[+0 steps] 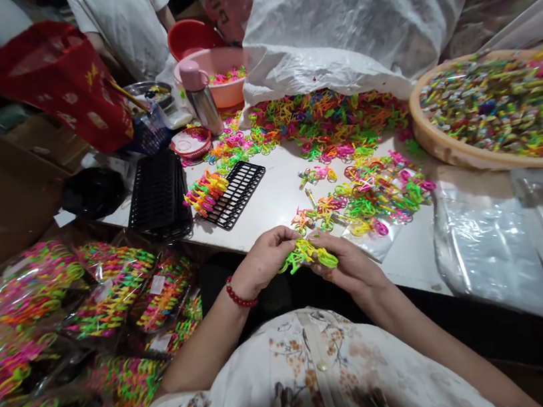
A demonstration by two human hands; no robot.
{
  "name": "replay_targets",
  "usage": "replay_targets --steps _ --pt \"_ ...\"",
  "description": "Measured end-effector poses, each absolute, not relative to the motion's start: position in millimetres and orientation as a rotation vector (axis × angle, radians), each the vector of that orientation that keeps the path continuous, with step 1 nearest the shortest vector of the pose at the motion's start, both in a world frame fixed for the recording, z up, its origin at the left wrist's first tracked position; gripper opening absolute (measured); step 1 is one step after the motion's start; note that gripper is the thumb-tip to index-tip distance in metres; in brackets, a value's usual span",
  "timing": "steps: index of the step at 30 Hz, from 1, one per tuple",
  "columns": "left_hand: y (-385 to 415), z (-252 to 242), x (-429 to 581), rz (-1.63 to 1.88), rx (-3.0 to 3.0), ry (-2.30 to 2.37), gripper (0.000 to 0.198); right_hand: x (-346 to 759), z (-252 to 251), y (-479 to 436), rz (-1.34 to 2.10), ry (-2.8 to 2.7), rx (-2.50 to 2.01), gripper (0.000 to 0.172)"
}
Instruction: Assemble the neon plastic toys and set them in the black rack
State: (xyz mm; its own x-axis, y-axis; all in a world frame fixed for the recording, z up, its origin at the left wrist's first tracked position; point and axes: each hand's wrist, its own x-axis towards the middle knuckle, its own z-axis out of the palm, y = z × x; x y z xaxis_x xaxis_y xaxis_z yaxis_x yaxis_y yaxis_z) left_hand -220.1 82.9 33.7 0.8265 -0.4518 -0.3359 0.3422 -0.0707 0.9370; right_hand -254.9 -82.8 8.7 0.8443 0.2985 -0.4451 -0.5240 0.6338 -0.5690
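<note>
In front of my waist, at the table's near edge, both hands hold a small yellow-green plastic toy [305, 255] with loops like bicycle wheels. My left hand [272, 257], with a red bead bracelet [240, 293] at the wrist, pinches its left side. On the other side, the fingers of my right hand [348, 263] are closed round the toy's right end. Just beyond my hands lies a loose pile of similar bright toys [371, 193]. A black slotted rack [244, 190], farther left, carries a row of colourful toys [206, 192] along one end.
Black racks [156, 196] are stacked at the left, near a thermos flask [203, 98] and a red basket [191, 144]. Bagged toys [111, 286] lie below left. A big white sack [327, 27] spills toys behind. At right stand a full tub [445, 145] and clear bags [488, 233]. Another person [126, 28] is opposite.
</note>
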Motion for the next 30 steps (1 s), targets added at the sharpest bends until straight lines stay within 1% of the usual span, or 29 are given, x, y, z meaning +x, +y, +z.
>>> replay_targets --steps 3,5,8,10,13,16,19,21,23,26,30 --pt "82 33 -220 -0.613 1.538 -0.069 0.019 -258 9 -80 0.504 0.331 -0.712 0.021" --pt "83 32 -218 -0.693 1.449 -0.041 0.021 -260 12 -78 0.517 0.313 -0.720 0.021" --pt "84 28 -216 -0.888 1.266 -0.023 0.027 -261 17 -77 0.451 0.299 -0.864 0.025" --pt "83 26 -217 -0.931 1.211 -0.028 0.031 -260 18 -78 0.374 0.293 -1.025 0.028" --pt "79 27 -225 -0.799 1.262 -0.051 0.036 -255 18 -80 0.272 0.304 -1.195 0.032" --pt "78 32 -232 -0.595 1.521 -0.244 0.039 -249 17 -82 0.272 0.292 -1.159 0.034" --pt "80 33 -233 -0.365 1.764 -0.438 0.036 -245 13 -80 0.306 0.289 -1.073 0.036" --pt "82 29 -231 -0.259 1.807 -0.427 0.030 -244 10 -79 0.319 0.304 -1.064 0.036" --pt "83 24 -228 -0.277 1.754 -0.329 0.029 -244 8 -79 0.329 0.302 -1.077 0.037" --pt "85 18 -225 -0.393 1.620 -0.215 0.033 -245 6 -79 0.355 0.262 -1.097 0.036" --pt "87 14 -222 -0.286 1.678 -0.253 0.031 -248 5 -82 0.367 0.236 -1.160 0.036"
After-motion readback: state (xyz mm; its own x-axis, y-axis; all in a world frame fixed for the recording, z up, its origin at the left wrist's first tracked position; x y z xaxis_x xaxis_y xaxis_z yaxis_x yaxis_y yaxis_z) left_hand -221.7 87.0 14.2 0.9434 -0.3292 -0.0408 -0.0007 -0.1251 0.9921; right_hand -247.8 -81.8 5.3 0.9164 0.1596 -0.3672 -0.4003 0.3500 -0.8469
